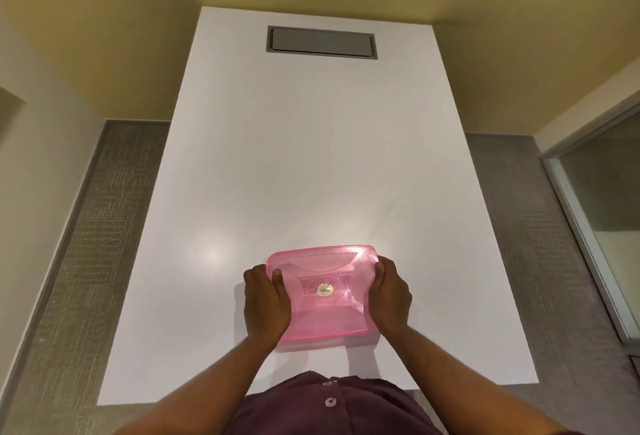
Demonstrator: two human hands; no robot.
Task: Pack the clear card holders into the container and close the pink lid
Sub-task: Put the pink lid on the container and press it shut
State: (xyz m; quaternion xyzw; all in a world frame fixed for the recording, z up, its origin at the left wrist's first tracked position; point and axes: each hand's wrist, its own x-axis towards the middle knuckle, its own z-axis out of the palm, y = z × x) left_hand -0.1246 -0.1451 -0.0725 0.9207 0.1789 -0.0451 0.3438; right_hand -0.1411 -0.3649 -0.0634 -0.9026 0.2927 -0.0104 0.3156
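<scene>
A translucent pink lid (323,290) with a small gold sticker at its centre lies flat over a rectangular container near the front edge of the white table (311,157). My left hand (265,303) grips the lid's left edge, thumb on top. On the opposite edge my right hand (389,292) holds it the same way. The container below is almost fully hidden by the lid. No clear card holders show; I cannot tell what is inside.
A grey recessed hatch (321,42) sits in the table's far end. Grey carpet runs along both sides of the table. A glass partition with a metal frame (595,226) stands at the right.
</scene>
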